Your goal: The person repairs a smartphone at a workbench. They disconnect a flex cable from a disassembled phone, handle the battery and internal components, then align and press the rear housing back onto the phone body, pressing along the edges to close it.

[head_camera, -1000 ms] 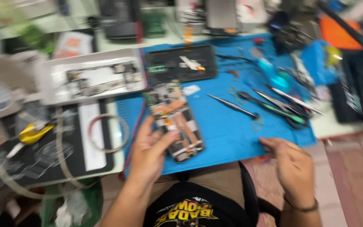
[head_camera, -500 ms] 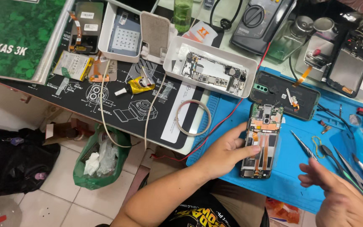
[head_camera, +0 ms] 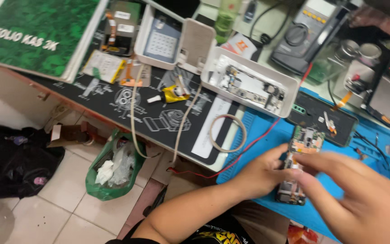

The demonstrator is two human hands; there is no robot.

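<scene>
The opened smartphone with its back cover off and circuit boards bare (head_camera: pixel 299 165) lay on the blue silicone repair mat (head_camera: pixel 258 135) near the mat's front edge. The left hand (head_camera: pixel 258 174) grasped it by its left long side, fingers curled about the frame. The right hand (head_camera: pixel 362 199), blurred, hovered over the phone's lower half with fingertips bent toward it; I could not tell whether they pinched anything. The phone looked light, stiff and fragile, best held by its edges, off the boards. Behind, a white plastic parts tray (head_camera: pixel 249 83) sat on a black printed mat (head_camera: pixel 113 97); a green waste bag (head_camera: pixel 111 165) stood on the tiled floor.
</scene>
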